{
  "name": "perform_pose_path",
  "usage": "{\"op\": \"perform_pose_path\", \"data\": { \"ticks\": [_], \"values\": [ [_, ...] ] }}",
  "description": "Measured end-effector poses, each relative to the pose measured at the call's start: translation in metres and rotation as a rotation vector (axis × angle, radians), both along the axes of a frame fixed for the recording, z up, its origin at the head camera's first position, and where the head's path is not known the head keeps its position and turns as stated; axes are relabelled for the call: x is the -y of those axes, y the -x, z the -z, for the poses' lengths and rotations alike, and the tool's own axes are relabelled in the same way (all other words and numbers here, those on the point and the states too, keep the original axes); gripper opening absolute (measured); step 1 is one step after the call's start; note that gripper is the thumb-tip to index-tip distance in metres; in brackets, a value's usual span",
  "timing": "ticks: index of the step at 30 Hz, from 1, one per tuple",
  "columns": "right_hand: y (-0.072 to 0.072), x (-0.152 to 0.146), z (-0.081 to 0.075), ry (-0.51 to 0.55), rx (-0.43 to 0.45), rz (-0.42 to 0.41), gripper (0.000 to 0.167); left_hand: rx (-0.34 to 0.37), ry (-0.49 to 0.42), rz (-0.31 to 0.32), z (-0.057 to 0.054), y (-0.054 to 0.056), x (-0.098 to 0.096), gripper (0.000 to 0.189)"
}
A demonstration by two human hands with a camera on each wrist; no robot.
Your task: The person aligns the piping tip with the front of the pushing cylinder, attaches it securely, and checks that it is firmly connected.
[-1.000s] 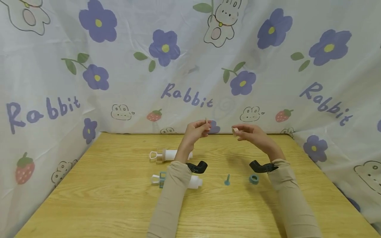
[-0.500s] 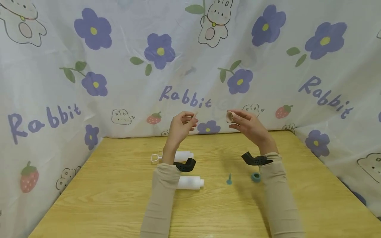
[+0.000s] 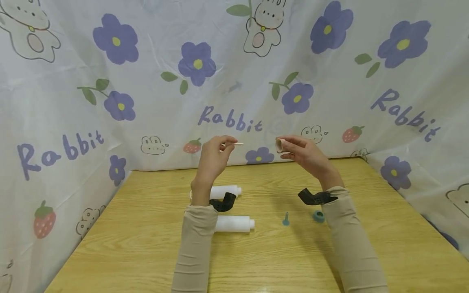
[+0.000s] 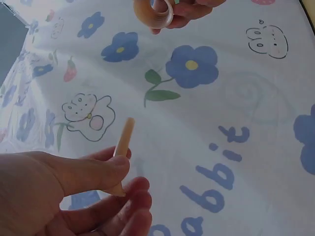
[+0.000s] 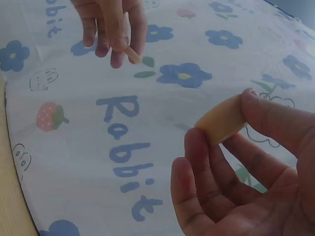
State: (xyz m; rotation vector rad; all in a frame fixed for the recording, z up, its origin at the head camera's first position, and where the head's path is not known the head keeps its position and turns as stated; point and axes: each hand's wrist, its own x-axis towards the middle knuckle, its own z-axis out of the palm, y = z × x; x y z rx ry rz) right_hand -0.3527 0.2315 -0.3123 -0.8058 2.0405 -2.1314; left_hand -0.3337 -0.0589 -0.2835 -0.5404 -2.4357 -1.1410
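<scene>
In the head view, both hands are raised beyond the table's middle, a short gap apart. My left hand [image 3: 214,156] pinches a thin beige stick-like piece [image 3: 239,144] between thumb and fingers, its free end pointing right. The left wrist view shows this piece [image 4: 126,132] as a smooth, narrow rod. With thumb and fingertips, my right hand [image 3: 305,155] holds a short beige ring-shaped cap [image 3: 279,145], its round opening facing the left hand. Seen from the right wrist, the cap's curved side [image 5: 222,120] shows between thumb and fingers.
Two white tubes, one nearer [image 3: 232,224] and one farther [image 3: 224,191], lie on the wooden table [image 3: 271,260], partly hidden by the left arm. A small teal nozzle-like piece [image 3: 286,222] and a teal ring [image 3: 315,217] are at right. A patterned cloth [image 3: 234,93] hangs behind.
My left hand has moved left and slightly up, turning the beige rod from upright to level. My right hand has risen and shifted a little left, with the cap's opening now showing.
</scene>
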Motion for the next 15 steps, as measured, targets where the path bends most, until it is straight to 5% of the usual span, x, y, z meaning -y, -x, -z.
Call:
{"op": "perform_pose_path", "data": {
  "ticks": [15],
  "values": [
    [-0.008,0.027,-0.007,-0.002,-0.065,0.080,0.029,-0.093,0.034,0.104,-0.004,-0.010,-0.010,0.025]
  ]
}}
